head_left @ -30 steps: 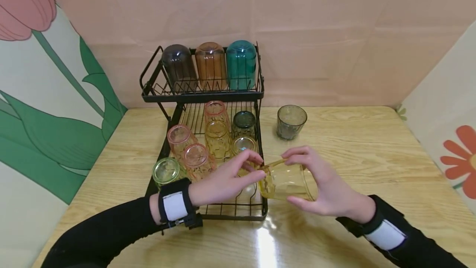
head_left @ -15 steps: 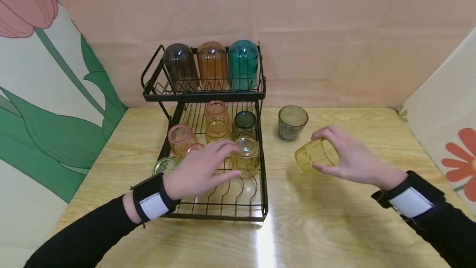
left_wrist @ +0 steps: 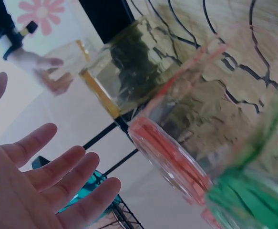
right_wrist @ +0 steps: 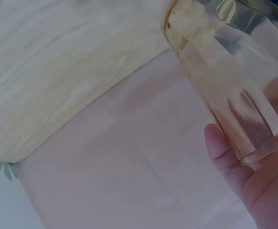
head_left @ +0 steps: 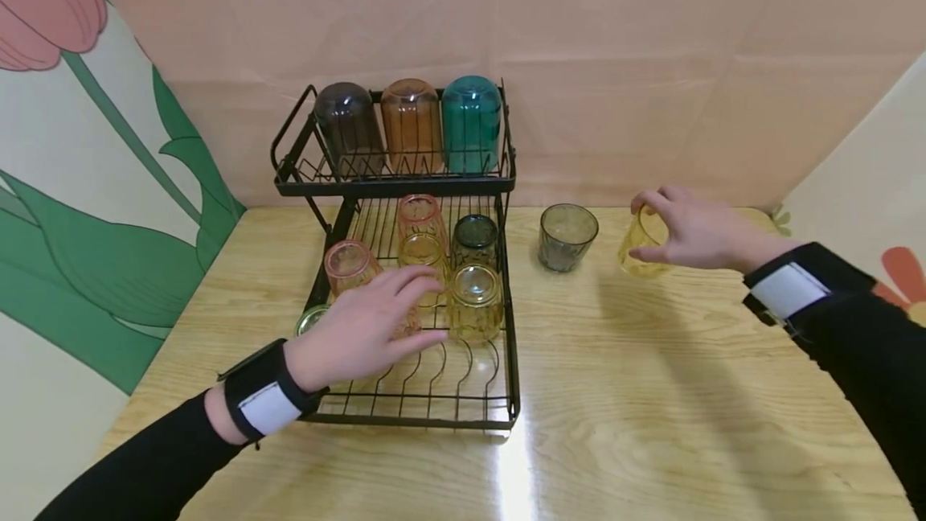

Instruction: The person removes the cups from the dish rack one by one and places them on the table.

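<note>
My right hand [head_left: 698,231] grips a yellow drinking glass [head_left: 637,254] between thumb and fingers, at the back right of the table. In the right wrist view that glass [right_wrist: 234,86] shows faceted sides, with a thumb along its edge. Over the rack's lower tier my left hand [head_left: 365,332] hovers with fingers spread and nothing in it. It covers one pink glass and part of a green glass [head_left: 311,318]. Close to its fingertips stand two upturned yellow glasses, the nearer one [head_left: 475,304] uncovered. The left wrist view shows a pink glass [left_wrist: 169,157] beside that palm.
A black two-tier rack [head_left: 405,422] stands left of centre. Its upper tier bears a dark glass [head_left: 350,127], a brown glass [head_left: 411,127] and a teal glass [head_left: 472,125]. A grey glass [head_left: 567,239] stands upright on the wooden table [head_left: 615,441], between rack and right hand.
The right hand has carried the yellow glass from the rack's right side to the back right, turning it more upright. The left hand has let go of it and drawn back leftward.
</note>
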A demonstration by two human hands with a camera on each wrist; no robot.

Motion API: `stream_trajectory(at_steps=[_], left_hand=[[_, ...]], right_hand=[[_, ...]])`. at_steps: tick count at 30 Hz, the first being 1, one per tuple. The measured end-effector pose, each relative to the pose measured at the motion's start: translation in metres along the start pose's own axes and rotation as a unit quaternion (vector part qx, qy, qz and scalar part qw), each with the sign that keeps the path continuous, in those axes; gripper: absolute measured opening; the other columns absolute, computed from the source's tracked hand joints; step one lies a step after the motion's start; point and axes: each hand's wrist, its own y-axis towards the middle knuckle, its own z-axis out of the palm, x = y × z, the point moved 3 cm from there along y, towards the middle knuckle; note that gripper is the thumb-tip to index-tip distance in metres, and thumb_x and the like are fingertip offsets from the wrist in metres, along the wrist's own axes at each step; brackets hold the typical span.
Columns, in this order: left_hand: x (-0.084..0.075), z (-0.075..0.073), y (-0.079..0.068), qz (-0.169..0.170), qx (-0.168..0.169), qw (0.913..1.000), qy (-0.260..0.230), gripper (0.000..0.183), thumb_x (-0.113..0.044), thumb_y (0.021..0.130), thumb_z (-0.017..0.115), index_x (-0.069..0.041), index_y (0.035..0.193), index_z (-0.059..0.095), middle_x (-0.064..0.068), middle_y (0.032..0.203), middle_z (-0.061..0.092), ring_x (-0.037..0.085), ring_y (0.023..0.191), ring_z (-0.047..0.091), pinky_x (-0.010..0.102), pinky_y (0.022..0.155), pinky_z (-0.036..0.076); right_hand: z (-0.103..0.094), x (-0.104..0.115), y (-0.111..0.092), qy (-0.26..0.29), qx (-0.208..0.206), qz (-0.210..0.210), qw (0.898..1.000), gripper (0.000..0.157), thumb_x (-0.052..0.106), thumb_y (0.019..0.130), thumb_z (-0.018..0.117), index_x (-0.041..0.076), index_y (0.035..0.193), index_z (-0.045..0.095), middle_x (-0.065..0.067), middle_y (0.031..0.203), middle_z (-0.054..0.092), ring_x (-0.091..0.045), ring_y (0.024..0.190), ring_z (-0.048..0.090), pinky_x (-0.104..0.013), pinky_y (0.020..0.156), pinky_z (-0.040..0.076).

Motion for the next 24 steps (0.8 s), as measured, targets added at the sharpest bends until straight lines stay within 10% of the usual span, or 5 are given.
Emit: stream_trajectory(at_steps=[24], left_hand=[[0.000,-0.002,-0.012,-0.006,0.015,0.9999,-0.002,0.061,-0.059,0.088,0.042,-0.017,0.132,0.042,0.007,0.138,0.038,0.021,0.120,0.040,0.030,0.070,0.049]], right_hand=[[0.046,-0.019,0.051,-0.036,0.061,0.042,0.997,0.070,0.065,0.073,0.058,0.014,0.118,0.042,-0.019,0.105,0.046,-0.039,0.099,0.045,-0.052,0.071,0.041]])
